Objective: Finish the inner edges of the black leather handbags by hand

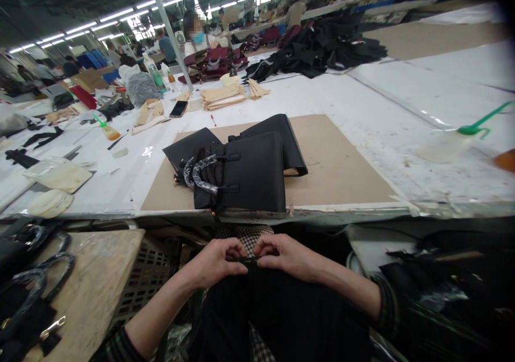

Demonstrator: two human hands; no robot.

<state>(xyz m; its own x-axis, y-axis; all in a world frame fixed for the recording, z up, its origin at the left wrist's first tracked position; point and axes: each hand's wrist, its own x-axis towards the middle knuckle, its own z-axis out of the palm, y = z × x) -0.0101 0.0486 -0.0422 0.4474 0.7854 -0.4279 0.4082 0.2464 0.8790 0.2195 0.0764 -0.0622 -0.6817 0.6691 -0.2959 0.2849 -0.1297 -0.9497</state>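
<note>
the person's left hand (225,256) and right hand (279,252) pinched the edge of a black piece (252,270) between thumbs and fingers, over the lap, below the near edge of the tabletop (306,96). farther off, black bags (255,171) lay on a brown sheet (346,163).

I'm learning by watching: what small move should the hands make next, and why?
Perhaps ease the left hand and right hand slightly apart to tension the black piece: both appear to pinch its edge, with a short stretch showing between them.
</note>
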